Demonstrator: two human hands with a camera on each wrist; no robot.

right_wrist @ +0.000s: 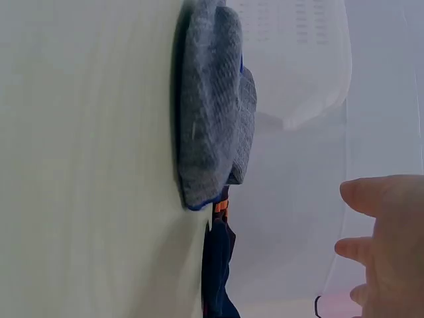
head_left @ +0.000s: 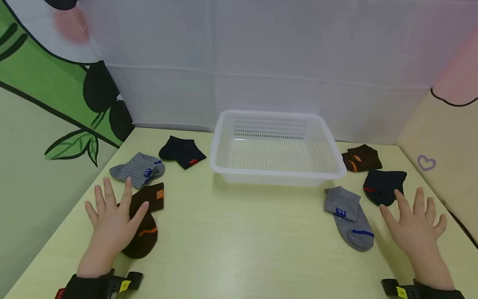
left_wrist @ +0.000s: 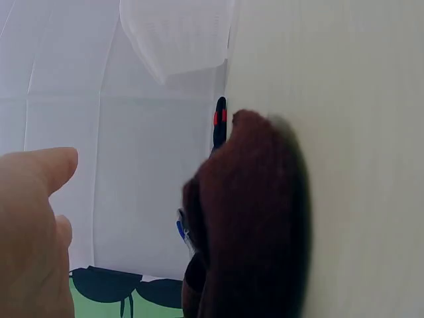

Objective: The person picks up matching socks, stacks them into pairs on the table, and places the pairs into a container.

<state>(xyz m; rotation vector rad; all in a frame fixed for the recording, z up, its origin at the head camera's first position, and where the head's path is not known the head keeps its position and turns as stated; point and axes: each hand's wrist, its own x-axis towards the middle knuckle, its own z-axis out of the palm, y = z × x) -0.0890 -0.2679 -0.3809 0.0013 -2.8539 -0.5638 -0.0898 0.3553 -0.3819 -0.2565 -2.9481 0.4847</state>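
In the head view my left hand is spread over a brown sock with orange marks, hiding part of it. A grey sock and a dark navy sock lie farther back on that side. On the right, my right hand has its fingers spread beside a navy sock and a grey sock with blue marks. Another brown sock lies behind them. Both wrist views show the fingers held above the table, with nothing in them.
A white plastic basket with perforated sides stands at the back middle of the pale table, with no socks in it. White sheeting hangs behind. Painted panels border the left and right sides.
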